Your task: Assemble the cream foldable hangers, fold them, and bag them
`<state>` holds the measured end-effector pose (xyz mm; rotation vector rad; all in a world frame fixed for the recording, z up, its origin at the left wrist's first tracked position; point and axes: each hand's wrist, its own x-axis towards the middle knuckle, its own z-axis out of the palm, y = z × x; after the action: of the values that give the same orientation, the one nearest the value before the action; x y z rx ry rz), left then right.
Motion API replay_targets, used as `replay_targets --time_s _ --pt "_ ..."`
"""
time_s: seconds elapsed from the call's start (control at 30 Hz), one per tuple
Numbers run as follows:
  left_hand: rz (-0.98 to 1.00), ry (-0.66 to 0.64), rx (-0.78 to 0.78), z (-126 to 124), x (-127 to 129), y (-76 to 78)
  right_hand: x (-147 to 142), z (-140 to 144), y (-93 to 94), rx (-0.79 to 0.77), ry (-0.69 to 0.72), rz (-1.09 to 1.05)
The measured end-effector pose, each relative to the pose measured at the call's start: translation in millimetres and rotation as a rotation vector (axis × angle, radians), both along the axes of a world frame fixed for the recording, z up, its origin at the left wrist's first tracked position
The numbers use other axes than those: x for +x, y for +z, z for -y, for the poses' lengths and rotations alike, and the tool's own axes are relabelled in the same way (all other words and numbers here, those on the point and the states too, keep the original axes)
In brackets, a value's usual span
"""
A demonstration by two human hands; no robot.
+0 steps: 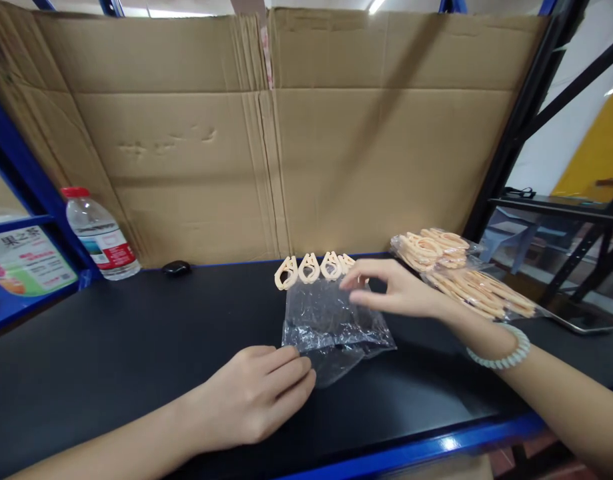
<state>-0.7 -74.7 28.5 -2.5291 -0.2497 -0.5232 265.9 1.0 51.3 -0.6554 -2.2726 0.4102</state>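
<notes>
**Four clips lined up, bag held flat and not yet filled**

Four peach-coloured plastic clips [313,268] lie in a row on the black table top [111,347], just beyond the far edge of a crumpled clear plastic bag [331,327]. The bag looks empty, so the filling seems not yet begun. The left hand [256,400] lies palm down with its fingertips pressing the near corner of the bag; it grasps nothing. The right hand [391,290] hovers over the bag's far edge, fingers loosely spread and holding nothing, its fingertips near the rightmost clip. A pale green bead bracelet [501,353] sits on that wrist.

To the right, packed bags of the same clips [461,273] lie near the right forearm, so room there is narrow. To the left the surface is free up to a small black object [176,268] and a clear water bottle with a red cap [101,237]. A brown cardboard wall [286,133] closes the back, and the blue table edge [436,443] is close under both forearms.
</notes>
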Motion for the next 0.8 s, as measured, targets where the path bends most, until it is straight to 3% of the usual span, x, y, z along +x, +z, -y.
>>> replay_targets --time_s 0.07,0.13,0.33,0.43,0.53,0.63,0.73,0.8 --pt "-0.021 -0.002 -0.006 2.7 0.6 0.2 -3.6 7.8 -2.6 0.048 0.117 0.204" --pt "-0.042 0.000 -0.004 5.2 1.3 -0.9 -8.4 13.4 -8.0 0.108 0.146 0.327" --pt "-0.053 0.031 0.054 7.7 2.5 -10.0 -27.9 22.1 -29.8 0.327 0.070 0.470" --pt "-0.066 0.025 0.010 6.6 2.3 -11.0 -34.4 24.4 -38.7 0.397 0.042 0.488" --pt "-0.014 -0.004 -0.143 3.6 0.0 -7.4 -36.3 24.7 -43.8 0.405 0.054 0.502" --pt "0.158 -0.042 -0.417 -3.9 -1.8 -0.4 -36.9 23.9 -45.2 0.428 0.059 0.502" --pt "0.468 0.136 -0.704 -16.5 0.4 4.3 -38.6 23.6 -45.0 0.484 0.057 0.499" --pt "0.575 0.267 -0.844 -24.7 3.3 2.2 -40.2 24.3 -45.3 0.514 0.062 0.482"
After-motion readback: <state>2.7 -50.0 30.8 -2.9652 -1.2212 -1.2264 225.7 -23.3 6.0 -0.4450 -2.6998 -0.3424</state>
